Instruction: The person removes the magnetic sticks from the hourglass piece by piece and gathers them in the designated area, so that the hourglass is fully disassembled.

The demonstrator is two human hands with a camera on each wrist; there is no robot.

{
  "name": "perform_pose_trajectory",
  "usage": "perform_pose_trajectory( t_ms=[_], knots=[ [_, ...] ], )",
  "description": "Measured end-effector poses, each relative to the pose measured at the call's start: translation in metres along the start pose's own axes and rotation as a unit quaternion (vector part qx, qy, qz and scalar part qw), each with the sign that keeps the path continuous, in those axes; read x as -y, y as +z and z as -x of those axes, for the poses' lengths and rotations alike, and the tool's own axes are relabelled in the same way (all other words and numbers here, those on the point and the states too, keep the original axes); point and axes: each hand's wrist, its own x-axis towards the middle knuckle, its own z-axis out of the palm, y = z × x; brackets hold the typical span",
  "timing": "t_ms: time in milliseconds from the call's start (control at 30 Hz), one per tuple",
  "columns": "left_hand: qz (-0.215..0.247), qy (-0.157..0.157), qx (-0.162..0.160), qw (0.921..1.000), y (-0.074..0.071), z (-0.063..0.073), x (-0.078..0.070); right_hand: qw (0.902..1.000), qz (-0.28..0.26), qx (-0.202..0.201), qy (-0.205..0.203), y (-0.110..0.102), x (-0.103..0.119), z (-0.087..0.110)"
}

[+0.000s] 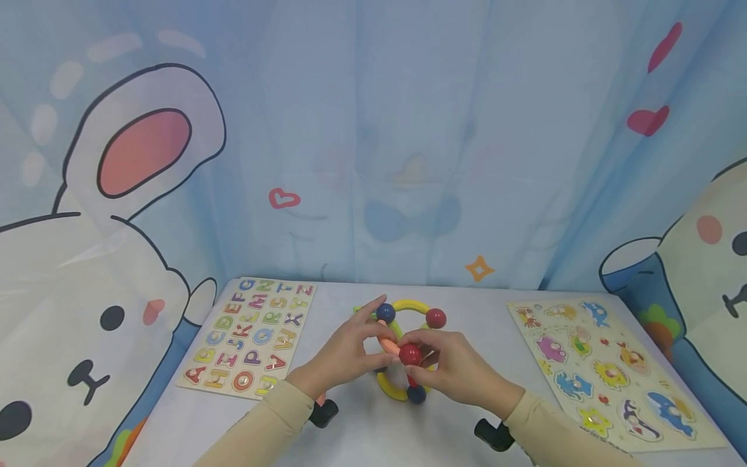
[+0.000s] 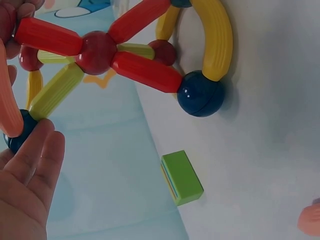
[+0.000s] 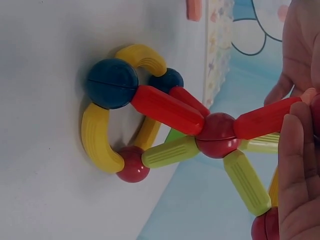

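A magnetic ball-and-stick model stands between my hands. Its base is a ring of yellow curved sticks (image 3: 96, 137) with blue and red balls; straight red sticks (image 3: 167, 110) and lime sticks (image 3: 170, 151) meet at a central red ball (image 3: 218, 135). With my left hand (image 1: 341, 350) I hold an orange curved stick (image 2: 9, 100) at the upper left, fingers touching the blue ball (image 2: 20, 131) at its end. My right hand (image 1: 458, 363) pinches a red ball (image 1: 410, 354) at the stick's other end. Fingers partly hide the upper joints.
An alphabet puzzle board (image 1: 224, 350) lies to the left on the white table (image 1: 373, 441), an animal puzzle board (image 1: 627, 383) to the right. Behind the model sits a green block (image 2: 182, 177). Black wrist devices (image 1: 323, 413) show below the hands. A printed curtain (image 1: 408, 130) hangs behind.
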Motion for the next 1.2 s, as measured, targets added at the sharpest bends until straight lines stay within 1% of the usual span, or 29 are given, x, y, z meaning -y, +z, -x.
perform_pose_trajectory(
  t_ms=[167,433,600,767,933,1200],
  knots=[
    [-0.010,0.001,0.001,0.9999,-0.0008,0.0006,-0.0010,1.0000,-0.005,0.005,-0.001,-0.0004,-0.0002,0.0005],
    [-0.011,0.028,0.001,0.9995,-0.0010,-0.0010,0.0019,0.9997,-0.013,0.006,-0.018,-0.0004,-0.0008,0.0009],
    [-0.006,0.026,0.003,0.9997,-0.0021,-0.0019,0.0020,0.9998,-0.010,0.009,-0.014,-0.0006,-0.0007,0.0008],
    [-0.003,0.015,0.005,0.9999,-0.0027,-0.0034,0.0020,0.9998,-0.008,0.013,-0.010,-0.0010,-0.0017,0.0003],
    [-0.001,0.015,0.003,0.9999,-0.0025,-0.0047,0.0017,0.9998,-0.010,0.015,-0.009,-0.0014,-0.0023,-0.0003],
    [0.022,0.014,0.000,0.9997,-0.0013,-0.0049,0.0016,0.9997,-0.016,0.017,0.003,-0.0026,-0.0019,-0.0007]
  ],
)
